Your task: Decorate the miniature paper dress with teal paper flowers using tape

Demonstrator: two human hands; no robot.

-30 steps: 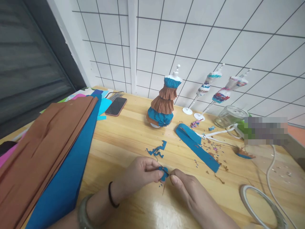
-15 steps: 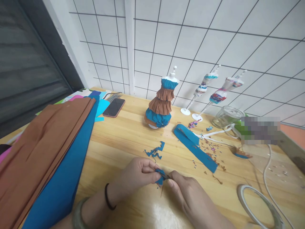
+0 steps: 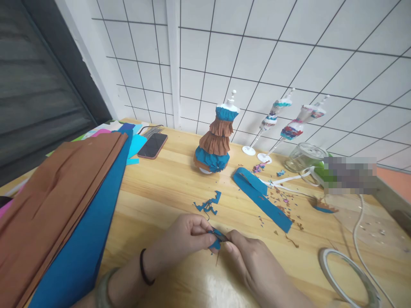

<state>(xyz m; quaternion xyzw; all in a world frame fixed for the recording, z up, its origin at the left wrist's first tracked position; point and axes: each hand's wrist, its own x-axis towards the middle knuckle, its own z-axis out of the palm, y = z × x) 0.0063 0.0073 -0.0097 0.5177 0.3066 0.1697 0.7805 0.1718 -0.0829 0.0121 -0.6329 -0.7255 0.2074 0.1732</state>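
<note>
My left hand [image 3: 192, 233] pinches a small piece of blue crepe paper [image 3: 214, 244] between thumb and fingers. From the right, my right hand [image 3: 253, 256] is closed around scissors [image 3: 220, 235]; their dark blades lie against the blue paper and the handles are hidden in the fingers. Jagged blue paper scraps [image 3: 208, 204] lie just beyond my hands. Behind them stands a mini dress form [image 3: 217, 139] in a tiered blue and brown paper dress. A folded blue paper strip [image 3: 261, 199] rests to its right.
Large brown paper sheets [image 3: 64, 188] over blue paper [image 3: 86, 239] cover the left side, near a phone [image 3: 153, 145]. Two more dress forms [image 3: 272, 115], a glass jar [image 3: 305, 156], small clippings [image 3: 285, 201], a tape roll [image 3: 346, 273] and a white cable [image 3: 358, 226] are on the right.
The scissor blades have shifted slightly along the blue piece, which shows a little less between my fingers. Both hands stay in nearly the same place.
</note>
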